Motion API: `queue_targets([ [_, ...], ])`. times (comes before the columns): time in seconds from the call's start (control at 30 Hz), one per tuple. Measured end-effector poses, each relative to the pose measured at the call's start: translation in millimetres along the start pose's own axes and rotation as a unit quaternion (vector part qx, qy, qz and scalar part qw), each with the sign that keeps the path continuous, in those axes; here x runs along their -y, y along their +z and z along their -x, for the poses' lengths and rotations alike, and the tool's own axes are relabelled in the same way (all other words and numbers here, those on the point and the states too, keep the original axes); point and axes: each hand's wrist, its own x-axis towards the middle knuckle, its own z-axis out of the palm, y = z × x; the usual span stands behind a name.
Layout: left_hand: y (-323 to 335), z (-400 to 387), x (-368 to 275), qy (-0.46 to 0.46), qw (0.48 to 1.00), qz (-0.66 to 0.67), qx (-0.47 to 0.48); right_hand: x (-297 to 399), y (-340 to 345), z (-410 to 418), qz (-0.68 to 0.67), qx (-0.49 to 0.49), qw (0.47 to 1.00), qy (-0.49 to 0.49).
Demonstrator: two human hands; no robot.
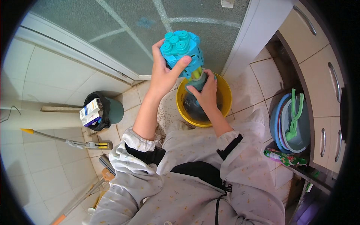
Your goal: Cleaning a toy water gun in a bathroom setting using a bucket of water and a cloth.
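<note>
My left hand (165,73) grips a bright blue plastic toy (182,52) from its left side, thumb across the front. Round, ringed knobs cover the toy's top. Yellow-green parts (197,73) show at its lower end. My right hand (207,92) presses a damp-looking grey-green cloth (197,83) around that lower end; what lies inside the cloth is hidden. Both hands are above a round yellow bucket (180,108) on the floor. Dark liquid (194,108) lies in the bucket, partly covered from view by my right hand and forearm.
To the left stand a green bin (116,110) with a black liner and boxes on top, and several long-handled cleaning tools (81,197). Stacked basins (302,135) with a green plastic item (293,123) sit at right by drawers (320,84). A frosted glass door (118,42) is ahead.
</note>
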Motion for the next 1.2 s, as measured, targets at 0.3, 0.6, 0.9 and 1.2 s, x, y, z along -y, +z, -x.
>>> queue_targets([
  [0.3,-21,0,5,0.009,0.999,-0.003,0.041,-32,1,-20,-0.016,0.185,0.982,0.032],
  [0.6,-21,3,-3,-0.034,0.973,0.067,0.218,41,-65,-45,-0.194,0.304,0.931,0.051],
  [0.9,-25,-7,-3,-0.069,0.936,0.081,0.337,47,-74,-40,-0.282,0.351,0.892,0.049],
  [1.2,31,24,-29,-0.015,0.998,0.002,0.068,42,-9,-27,-0.136,0.053,0.989,0.014],
])
